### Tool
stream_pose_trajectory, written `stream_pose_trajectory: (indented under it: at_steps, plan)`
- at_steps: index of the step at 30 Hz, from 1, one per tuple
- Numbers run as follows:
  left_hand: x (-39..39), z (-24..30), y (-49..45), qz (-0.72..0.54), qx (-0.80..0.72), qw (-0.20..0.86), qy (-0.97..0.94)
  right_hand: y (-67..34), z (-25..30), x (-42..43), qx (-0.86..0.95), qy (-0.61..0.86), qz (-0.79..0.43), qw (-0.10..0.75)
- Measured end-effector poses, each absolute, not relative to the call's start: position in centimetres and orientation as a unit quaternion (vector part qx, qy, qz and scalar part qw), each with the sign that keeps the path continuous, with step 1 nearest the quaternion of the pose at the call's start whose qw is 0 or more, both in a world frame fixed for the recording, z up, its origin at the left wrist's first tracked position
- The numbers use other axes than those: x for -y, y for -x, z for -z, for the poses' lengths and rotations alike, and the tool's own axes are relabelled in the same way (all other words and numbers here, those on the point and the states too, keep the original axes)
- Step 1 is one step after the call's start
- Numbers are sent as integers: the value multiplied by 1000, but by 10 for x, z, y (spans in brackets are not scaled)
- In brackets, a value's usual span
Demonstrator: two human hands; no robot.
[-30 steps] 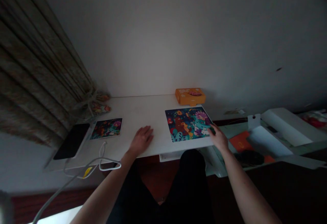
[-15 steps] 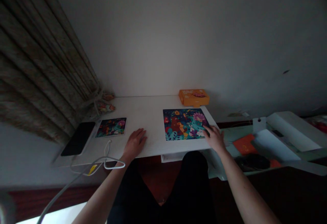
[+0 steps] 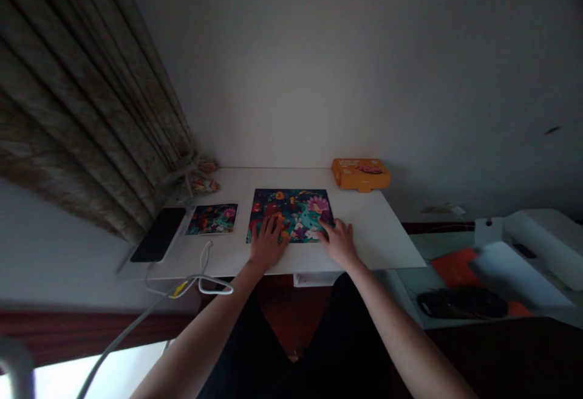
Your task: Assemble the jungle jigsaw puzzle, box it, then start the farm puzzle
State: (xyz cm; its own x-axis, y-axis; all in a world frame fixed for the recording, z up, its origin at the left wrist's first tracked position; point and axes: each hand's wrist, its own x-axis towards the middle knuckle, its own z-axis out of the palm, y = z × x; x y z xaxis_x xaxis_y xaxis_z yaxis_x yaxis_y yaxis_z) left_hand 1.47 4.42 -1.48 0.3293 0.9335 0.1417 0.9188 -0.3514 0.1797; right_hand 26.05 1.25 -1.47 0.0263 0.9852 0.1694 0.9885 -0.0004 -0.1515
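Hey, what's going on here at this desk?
A person has both bare hands spread on a colourful jigsaw puzzle on a white desk. The left hand rests on its near edge, and the right hand touches its near right corner; neither seems to grip anything. A smaller matching picture and a dark phone lie to the left, and an orange box sits at the back.
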Motion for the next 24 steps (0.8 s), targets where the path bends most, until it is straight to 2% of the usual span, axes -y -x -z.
stream_pose_trajectory:
  at_steps: [8, 14, 18, 24]
  plan:
    - [-9, 14, 2, -134, -561, 19, -817, -268, 23, 14, 715, 685, 8, 139]
    - [-96, -7, 5, -128, -569, 20, -812, -257, 9, -56, 712, 678, -13, 181]
    - [-150, -9, 6, -96, -582, 17, -808, -248, 9, -114, 728, 667, -38, 153]
    - [-167, -5, 7, -74, -574, 7, -816, -244, 15, -141, 745, 655, -33, 127]
